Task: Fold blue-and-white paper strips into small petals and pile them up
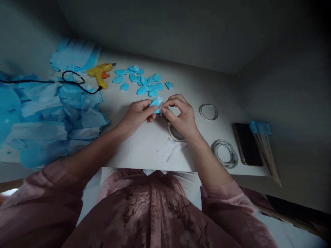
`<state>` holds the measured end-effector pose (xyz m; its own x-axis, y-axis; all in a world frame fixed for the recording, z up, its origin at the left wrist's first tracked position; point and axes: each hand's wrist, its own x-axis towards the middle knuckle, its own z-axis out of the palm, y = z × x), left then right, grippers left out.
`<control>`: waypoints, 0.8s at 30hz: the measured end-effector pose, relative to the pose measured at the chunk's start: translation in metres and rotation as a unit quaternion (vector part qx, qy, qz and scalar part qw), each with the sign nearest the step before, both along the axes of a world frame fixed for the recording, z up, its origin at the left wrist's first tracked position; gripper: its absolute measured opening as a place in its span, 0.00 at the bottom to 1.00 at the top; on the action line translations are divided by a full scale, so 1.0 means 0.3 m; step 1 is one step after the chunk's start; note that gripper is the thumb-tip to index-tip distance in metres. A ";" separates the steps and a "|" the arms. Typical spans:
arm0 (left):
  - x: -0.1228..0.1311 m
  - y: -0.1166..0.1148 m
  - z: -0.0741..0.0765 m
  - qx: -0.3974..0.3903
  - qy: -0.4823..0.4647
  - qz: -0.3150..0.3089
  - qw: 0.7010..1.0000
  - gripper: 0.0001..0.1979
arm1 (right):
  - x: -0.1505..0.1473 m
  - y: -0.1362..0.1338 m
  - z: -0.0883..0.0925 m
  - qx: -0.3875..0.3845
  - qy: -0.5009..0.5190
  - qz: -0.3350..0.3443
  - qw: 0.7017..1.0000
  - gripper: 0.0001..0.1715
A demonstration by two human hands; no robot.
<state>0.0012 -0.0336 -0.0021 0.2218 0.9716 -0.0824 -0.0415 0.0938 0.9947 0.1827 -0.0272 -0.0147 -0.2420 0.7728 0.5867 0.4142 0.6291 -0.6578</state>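
Observation:
My left hand [137,115] pinches a small folded piece of blue and white mask fabric [156,103] between thumb and fingers, above the middle of the table. At the fabric's right edge, the thumb and forefinger of my right hand [182,115] are closed on it; a small white bit shows at their tips. Beneath the right hand lies a roll of tape [173,132], partly covered by it. White scraps [176,148] are on the table just in front of the tape. Beyond both hands, several cut blue fabric pieces [142,81] are spread out.
A yellow glue gun [99,74] with a black cord lies back left, by heaped blue and white masks [59,117]. To the right are a thin ring [209,112], coiled wire [224,154], a dark phone [247,144] and blue-topped sticks [266,148] overhanging the table's front edge.

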 end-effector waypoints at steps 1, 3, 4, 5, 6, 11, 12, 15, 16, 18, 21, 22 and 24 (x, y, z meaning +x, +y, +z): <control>0.000 0.001 -0.001 -0.002 -0.002 0.002 1.000 0.10 | 0.001 0.000 -0.002 0.005 0.002 0.003 1.000 0.04; -0.001 0.003 -0.005 -0.004 -0.008 0.003 1.000 0.10 | 0.003 0.000 -0.005 0.016 -0.003 0.008 1.000 0.03; -0.001 0.004 -0.008 -0.006 -0.012 0.002 1.000 0.09 | 0.005 -0.001 -0.005 0.021 -0.010 0.010 1.000 0.03; -0.002 0.006 -0.012 -0.007 -0.016 0.001 1.000 0.09 | 0.006 -0.003 -0.004 0.024 -0.017 0.013 0.999 0.04; -0.003 0.007 -0.016 -0.008 -0.020 0.000 1.000 0.09 | 0.007 -0.004 -0.003 0.025 -0.023 0.016 0.999 0.05; -0.006 0.006 -0.032 -0.007 -0.022 -0.004 1.000 0.09 | 0.006 -0.006 0.001 0.022 -0.024 0.012 0.999 0.12; -0.007 0.005 -0.033 -0.005 -0.019 -0.006 1.000 0.10 | 0.004 -0.006 0.000 0.018 -0.019 0.009 1.000 0.12; -0.007 0.002 -0.031 0.010 -0.015 -0.015 1.000 0.10 | -0.003 -0.006 -0.004 0.007 0.000 0.005 1.000 0.12; -0.006 0.002 -0.029 0.014 -0.013 -0.018 1.000 0.10 | -0.006 -0.007 -0.005 0.003 0.005 0.003 1.000 0.12; -0.004 0.000 -0.025 0.015 -0.007 -0.021 1.000 0.11 | -0.010 -0.008 -0.007 -0.010 0.014 -0.003 1.000 0.13; -0.002 0.000 -0.022 0.006 0.002 -0.018 1.000 0.11 | -0.011 -0.008 -0.008 -0.038 0.026 -0.006 0.999 0.16; -0.002 0.000 -0.022 0.004 0.004 -0.016 1.000 0.11 | -0.010 -0.008 -0.009 -0.044 0.027 -0.005 0.999 0.17; -0.003 0.001 -0.022 0.003 0.007 -0.015 1.000 0.10 | -0.007 -0.008 -0.010 -0.050 0.023 -0.005 0.998 0.20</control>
<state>0.0004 -0.0332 -0.0088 0.2499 0.9649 -0.0805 -0.0256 0.0897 0.9956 0.1807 -0.0295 -0.0176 -0.2095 0.8299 0.5171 0.3877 0.5559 -0.7353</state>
